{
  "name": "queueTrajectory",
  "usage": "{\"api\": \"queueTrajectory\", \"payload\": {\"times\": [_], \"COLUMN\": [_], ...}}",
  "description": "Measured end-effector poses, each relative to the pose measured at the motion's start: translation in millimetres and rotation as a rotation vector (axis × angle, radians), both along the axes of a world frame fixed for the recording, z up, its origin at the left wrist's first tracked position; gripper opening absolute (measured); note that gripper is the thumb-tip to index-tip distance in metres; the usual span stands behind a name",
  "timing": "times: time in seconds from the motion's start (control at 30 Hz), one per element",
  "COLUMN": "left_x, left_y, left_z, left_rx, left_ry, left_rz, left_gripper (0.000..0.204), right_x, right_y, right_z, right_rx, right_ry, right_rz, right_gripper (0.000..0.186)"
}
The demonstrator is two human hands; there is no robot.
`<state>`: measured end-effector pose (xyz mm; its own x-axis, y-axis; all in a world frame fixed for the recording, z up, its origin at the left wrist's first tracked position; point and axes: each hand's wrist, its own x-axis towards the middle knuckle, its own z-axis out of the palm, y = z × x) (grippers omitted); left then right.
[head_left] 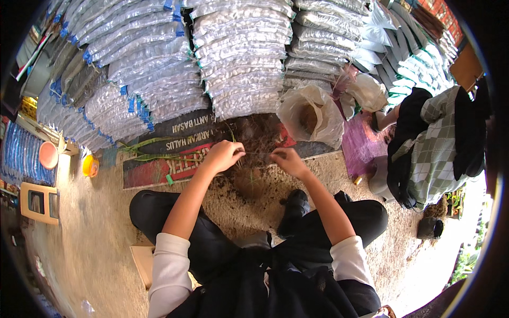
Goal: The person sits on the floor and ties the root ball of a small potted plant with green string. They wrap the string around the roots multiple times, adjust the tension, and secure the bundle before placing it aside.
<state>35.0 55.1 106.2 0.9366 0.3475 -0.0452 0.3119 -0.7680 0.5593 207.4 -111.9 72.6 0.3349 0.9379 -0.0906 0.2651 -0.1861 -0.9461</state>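
In front of me, both hands are raised and closed in a pinch, a short distance apart. A thin pale strand [259, 153] runs between them, one end at my left hand [225, 155] and the other at my right hand [289, 161]. Whether it is thread or thin wire is too fine to tell. Just below the strand, a brown rounded clump [249, 185] rests on the ground, with thin green leaves spreading over it. Dark soil and loose fibres [254, 132] lie beyond my hands.
Stacked filled plastic sacks [241, 63] form a wall ahead. An open whitish sack [318, 119] stands at the right front. Long green leaves [151, 148] lie on a printed sheet [138, 172] to the left. Another person in checked cloth [432, 138] sits at the right.
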Motion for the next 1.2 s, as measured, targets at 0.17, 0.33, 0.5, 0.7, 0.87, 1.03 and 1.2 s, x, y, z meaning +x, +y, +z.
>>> {"api": "queueTrajectory", "payload": {"times": [0.17,0.33,0.5,0.7,0.87,1.03,1.2], "left_x": [-30.5,-25.5,0.8,2.6,-6.7,-23.8,-52.5], "left_y": [20.9,-1.3,-40.2,-32.8,-16.1,-2.4,-10.9], "left_z": [-16.3,-10.8,-7.5,1.6,-16.0,-57.0,-155.5], "left_rx": [-0.025,0.098,0.163,0.07,-0.035,-0.133,-0.679], "left_ry": [0.18,0.169,-0.026,-0.029,0.07,0.301,0.083], "left_rz": [0.168,0.027,-0.204,-0.107,0.04,0.221,0.742], "left_gripper": [0.016,0.017,0.013,0.012,0.016,0.036,0.044], "right_x": [42.0,32.0,-23.1,-33.4,-8.1,7.6,0.8], "right_y": [-14.7,-22.3,8.6,6.1,-4.6,-9.5,13.4], "right_z": [-23.5,-15.8,-5.0,-12.4,-41.6,-73.9,-126.6], "right_rx": [-0.197,-0.37,0.216,-0.141,-0.2,-0.401,-0.315], "right_ry": [-0.208,-0.737,-0.092,0.429,0.248,0.105,-0.306], "right_rz": [-0.231,-0.378,0.008,0.164,-0.052,-0.176,-0.035], "right_gripper": [0.022,0.047,0.039,0.033,0.028,0.024,0.022]}}
